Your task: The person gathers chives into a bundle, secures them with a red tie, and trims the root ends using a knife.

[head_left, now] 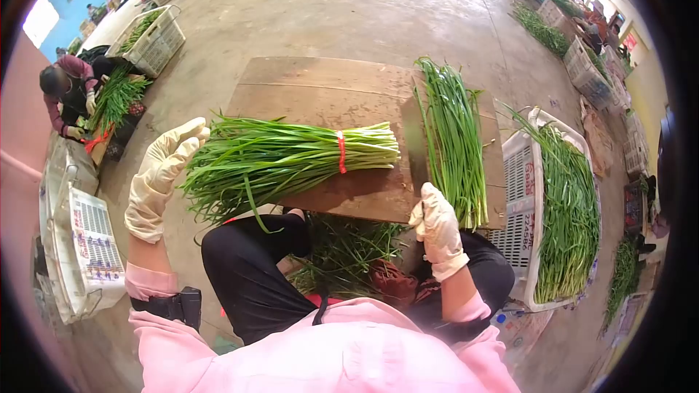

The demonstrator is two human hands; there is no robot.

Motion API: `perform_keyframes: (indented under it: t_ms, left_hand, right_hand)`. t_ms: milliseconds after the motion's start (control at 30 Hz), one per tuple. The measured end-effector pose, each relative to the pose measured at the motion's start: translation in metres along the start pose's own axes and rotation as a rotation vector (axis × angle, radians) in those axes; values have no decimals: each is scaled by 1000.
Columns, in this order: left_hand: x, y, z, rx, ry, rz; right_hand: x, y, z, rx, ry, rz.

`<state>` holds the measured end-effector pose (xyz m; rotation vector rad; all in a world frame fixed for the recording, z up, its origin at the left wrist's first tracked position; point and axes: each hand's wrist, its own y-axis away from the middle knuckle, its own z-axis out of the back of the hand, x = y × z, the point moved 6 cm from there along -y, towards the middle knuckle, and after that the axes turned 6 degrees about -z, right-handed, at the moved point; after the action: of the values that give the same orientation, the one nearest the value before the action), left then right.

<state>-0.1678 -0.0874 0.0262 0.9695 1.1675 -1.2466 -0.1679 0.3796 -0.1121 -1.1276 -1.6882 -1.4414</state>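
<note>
A bundle of garlic chives (291,160) lies on the brown board (313,76) in front of me, with a red band (341,151) around it near the pale cut ends. At its leafy left end is my left hand (162,178) in a pale glove, fingers loosely bent and apart, not closed around the leaves. A loose pile of chives (453,145) lies lengthwise on the right part of the board. My right hand (440,231), also gloved, is at the board's near edge beside that pile's stem ends. Its fingers are drawn together; whatever they hold is hidden.
A white crate (518,211) heaped with chives stands at my right, another white crate (95,247) at my left. Loose leaves (349,251) lie between my legs. A co-worker (69,94) handles greens at the far left; more crates and people line the right wall.
</note>
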Motion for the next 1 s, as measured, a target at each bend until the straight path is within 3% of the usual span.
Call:
perform_keyframes:
  t_ms: [500, 600, 667, 767, 833, 900, 933, 1000]
  left_hand:
    - [15, -3, -24, 49, -18, 40]
    - [14, -6, -29, 56, -21, 36]
    - [11, -8, -33, 60, -20, 34]
    - [5, -13, -48, 95, -16, 28]
    - [1, -16, -63, 121, -23, 42]
    - [-4, -26, -83, 188, -71, 37]
    - [-7, -29, -94, 218, -92, 30]
    - [-18, -35, -115, 253, -165, 14]
  right_hand:
    - [-28, -17, -20, -17, 64, -94]
    - [-33, -24, -19, -42, 169, 118]
    - [-55, -39, -5, -2, 408, 268]
    - [-37, -24, -13, -147, 815, 848]
    - [-17, -11, -30, -88, 640, 164]
    - [-11, -7, -34, -93, 701, 315]
    - [-17, -10, -32, -89, 675, 148]
    - [-17, -9, -31, -106, 652, 181]
